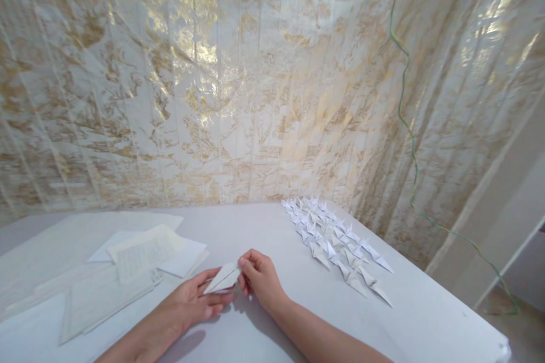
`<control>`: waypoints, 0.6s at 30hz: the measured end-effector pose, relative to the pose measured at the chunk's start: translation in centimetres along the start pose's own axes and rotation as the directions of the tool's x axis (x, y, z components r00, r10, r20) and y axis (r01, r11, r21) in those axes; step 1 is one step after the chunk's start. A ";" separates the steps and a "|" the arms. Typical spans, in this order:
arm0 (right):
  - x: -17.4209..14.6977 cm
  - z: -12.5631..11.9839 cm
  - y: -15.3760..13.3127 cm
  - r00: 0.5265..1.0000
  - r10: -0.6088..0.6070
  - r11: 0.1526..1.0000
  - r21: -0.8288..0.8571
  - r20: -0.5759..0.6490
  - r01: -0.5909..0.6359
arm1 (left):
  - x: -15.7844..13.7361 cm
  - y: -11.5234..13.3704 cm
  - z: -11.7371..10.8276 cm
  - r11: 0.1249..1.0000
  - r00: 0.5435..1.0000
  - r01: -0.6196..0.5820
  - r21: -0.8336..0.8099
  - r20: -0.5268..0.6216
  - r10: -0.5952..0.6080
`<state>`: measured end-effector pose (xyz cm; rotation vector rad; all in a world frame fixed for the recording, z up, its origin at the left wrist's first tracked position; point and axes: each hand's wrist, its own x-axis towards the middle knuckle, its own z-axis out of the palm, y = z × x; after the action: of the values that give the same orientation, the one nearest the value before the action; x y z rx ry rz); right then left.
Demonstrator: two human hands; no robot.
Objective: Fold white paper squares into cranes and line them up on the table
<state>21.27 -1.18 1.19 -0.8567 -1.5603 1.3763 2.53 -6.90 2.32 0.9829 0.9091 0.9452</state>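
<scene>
A small piece of folded white paper, diamond-shaped with a crease line down its middle, is held between my two hands above the table. My left hand supports it from the left, with fingers behind and below it. At its upper right tip, my right hand pinches the paper between thumb and fingertips. The fingers of my right hand are curled, and part of the paper's tip is hidden behind them. Several folded paper cranes stand in rows to the right of my hands.
Loose sheets and stacks of paper lie on the left of the white table, one sheet with printed text. Behind hangs a shiny gold-patterned covering. A thin green wire runs down at the right, beyond the table's edge.
</scene>
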 end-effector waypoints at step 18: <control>-1.1 -0.8 -1.1 0.818 -0.524 0.667 -0.483 0.239 0.568 | 0.8 -0.5 1.5 0.997 0.980 0.038 0.061 -0.198 -0.026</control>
<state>22.46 -2.01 2.15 -0.5561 -2.0984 0.5328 4.27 -6.70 2.18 0.9379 1.1246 1.0033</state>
